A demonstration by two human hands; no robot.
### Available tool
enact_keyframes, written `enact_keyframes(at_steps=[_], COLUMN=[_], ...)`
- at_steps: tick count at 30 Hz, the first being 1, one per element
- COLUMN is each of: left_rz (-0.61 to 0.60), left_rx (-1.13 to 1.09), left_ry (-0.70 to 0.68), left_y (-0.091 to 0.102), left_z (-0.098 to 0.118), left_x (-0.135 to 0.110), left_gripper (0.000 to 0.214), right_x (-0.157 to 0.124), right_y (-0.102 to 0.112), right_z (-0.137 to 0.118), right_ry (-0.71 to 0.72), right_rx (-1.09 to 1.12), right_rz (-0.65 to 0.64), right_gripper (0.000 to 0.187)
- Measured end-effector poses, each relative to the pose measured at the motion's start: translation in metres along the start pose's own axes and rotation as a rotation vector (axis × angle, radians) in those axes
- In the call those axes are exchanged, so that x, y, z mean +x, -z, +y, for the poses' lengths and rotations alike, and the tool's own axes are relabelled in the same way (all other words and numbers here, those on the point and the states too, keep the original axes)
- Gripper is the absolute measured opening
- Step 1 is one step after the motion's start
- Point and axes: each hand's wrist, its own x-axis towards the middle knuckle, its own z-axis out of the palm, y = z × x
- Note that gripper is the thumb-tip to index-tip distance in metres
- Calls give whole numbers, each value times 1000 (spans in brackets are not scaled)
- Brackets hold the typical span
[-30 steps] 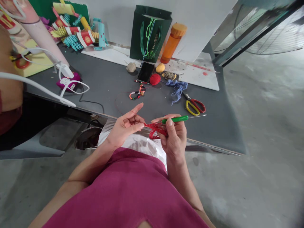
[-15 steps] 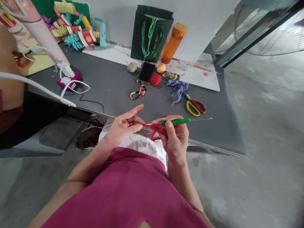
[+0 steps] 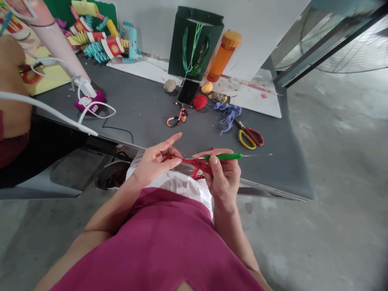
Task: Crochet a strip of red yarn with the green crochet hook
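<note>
My right hand [image 3: 224, 178] grips a crochet hook [image 3: 226, 156] by its green handle. One thin metal end of the hook points left to the work, the other sticks out to the right. A strip of red openwork crochet [image 3: 198, 169] stretches between my hands and hangs below the hook. My left hand [image 3: 154, 161] pinches its left end between thumb and fingers, with the index finger raised. A thin thread runs over that finger toward the desk. The exact stitch at the hook's tip is too small to make out. A red yarn ball [image 3: 200, 102] lies beyond my hands.
On the grey desk [image 3: 136, 109] lie scissors [image 3: 251, 136], blue yarn [image 3: 228, 115], a phone [image 3: 188, 92] and a beaded strap [image 3: 178, 118]. Behind stand a green paper bag [image 3: 194, 44] and an orange bottle [image 3: 223, 56]. Another person's arm [image 3: 15, 89] is at left, near white cables [image 3: 45, 109].
My hands keep nearly the same pose, with only a slight shift of the hook and the red crochet. The view has moved very slightly.
</note>
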Motion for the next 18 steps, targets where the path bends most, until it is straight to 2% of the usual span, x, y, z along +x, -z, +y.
enact_keyframes(at_steps=[18], left_rz=[-18], left_rx=[-29], left_ry=[-13], left_y=[3], left_z=[-2], left_x=[1], left_gripper=[67], right_x=[-2], right_y=[1], right_z=[1], right_ry=[35], right_rx=[-13], right_rz=[-15], right_gripper=[19])
